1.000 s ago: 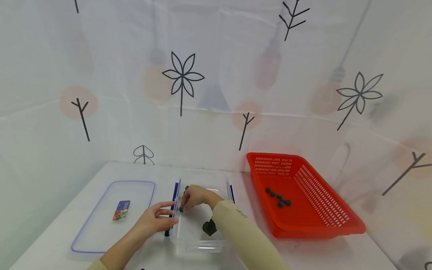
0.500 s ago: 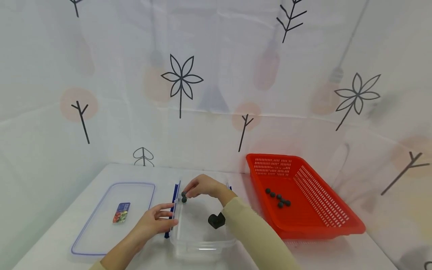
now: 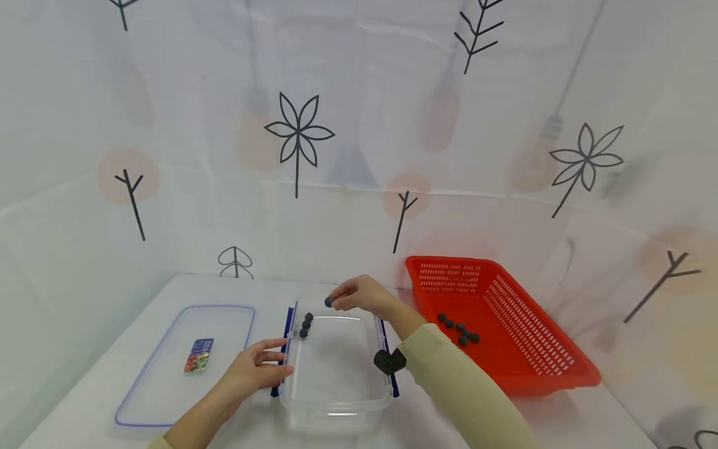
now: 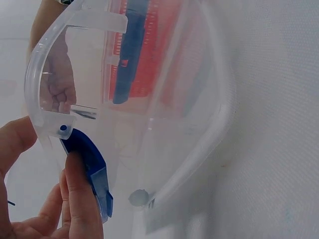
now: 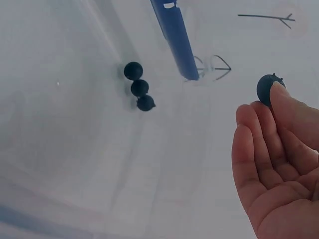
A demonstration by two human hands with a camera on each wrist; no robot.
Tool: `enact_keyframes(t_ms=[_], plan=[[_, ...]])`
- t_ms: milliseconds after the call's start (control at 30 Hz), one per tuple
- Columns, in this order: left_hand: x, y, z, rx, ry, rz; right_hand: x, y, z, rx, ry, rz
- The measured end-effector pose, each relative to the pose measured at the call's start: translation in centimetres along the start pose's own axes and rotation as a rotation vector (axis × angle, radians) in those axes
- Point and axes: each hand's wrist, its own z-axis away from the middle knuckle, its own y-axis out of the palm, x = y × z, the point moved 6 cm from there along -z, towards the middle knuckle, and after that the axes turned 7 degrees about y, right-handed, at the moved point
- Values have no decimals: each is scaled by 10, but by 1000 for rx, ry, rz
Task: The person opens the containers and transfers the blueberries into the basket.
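Observation:
Between thumb and fingertips my right hand [image 3: 361, 296] pinches a dark blueberry [image 5: 265, 90], held up over the far end of the clear plastic box [image 3: 336, 408]. Inside that box, along its left wall, three more blueberries [image 5: 139, 88] lie touching in a short row. My left hand [image 3: 259, 369] stays at the box's left side, fingers spread and reaching to its wall. In the left wrist view its fingers lie against the hanging blue latch [image 4: 94, 169], and the thumb is close to the rim.
To the right stands a red plastic basket [image 3: 533, 374] with several blueberries [image 3: 460, 327] on its floor. Flat on the left lies a clear lid [image 3: 146, 380] with a blue edge and a colourful label [image 3: 199, 355]. A patterned curtain [image 3: 348, 237] hangs behind the white table.
My right hand has risen from the box's left wall and moved away and to the right with a blueberry, uncovering the row of three. My left hand has stayed in place.

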Motion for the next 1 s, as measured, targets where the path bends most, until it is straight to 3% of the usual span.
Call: enact_keyframes(t_ms=[367,767,1000], plan=[[1,-2,-1,-8,16,8,-5,-39,20,-101,27,-86],[-1,-1,0,-5,13,-5,-23,-82,43,-207,39,-22],[-1,-1,0,-2,13,7,-39,-105,56,-253,89,18]])
